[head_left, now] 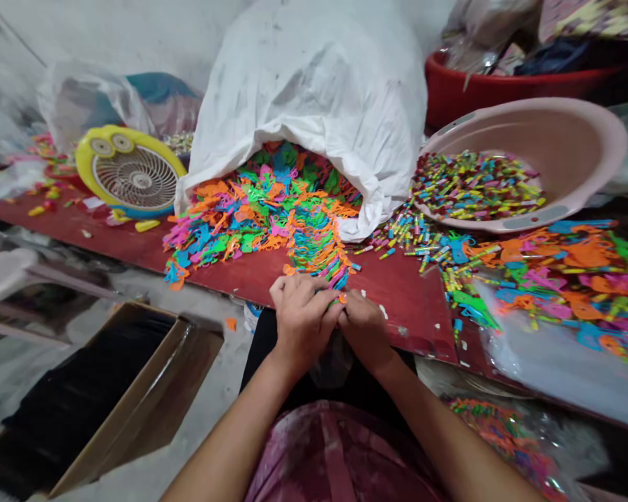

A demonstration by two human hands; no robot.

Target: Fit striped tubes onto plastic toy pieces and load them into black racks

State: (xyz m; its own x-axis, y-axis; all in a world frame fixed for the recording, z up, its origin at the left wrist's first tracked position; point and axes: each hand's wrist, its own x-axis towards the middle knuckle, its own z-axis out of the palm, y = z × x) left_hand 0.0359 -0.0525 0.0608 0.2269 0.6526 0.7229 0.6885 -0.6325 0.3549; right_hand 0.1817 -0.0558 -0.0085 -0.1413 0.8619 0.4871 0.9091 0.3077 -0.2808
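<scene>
My left hand (303,322) and my right hand (364,332) meet over the front edge of a red wooden board (398,296), fingers curled. My left hand presses against the near end of a stacked row of coloured plastic pieces (317,244), and my right fingertips pinch a small orange plastic piece (342,298). The row runs back into a large heap of orange, blue, green and pink plastic shapes (256,216), spilling from a white sack (314,118). Whatever lies inside my fingers is mostly hidden.
A pink basin (570,150) holds several small multicoloured tubes, with more scattered in front of it. Plastic shapes lie on a clear bag (565,362) at right. A yellow fan (130,171), red tub (481,90) and cardboard box (151,376) surround the board.
</scene>
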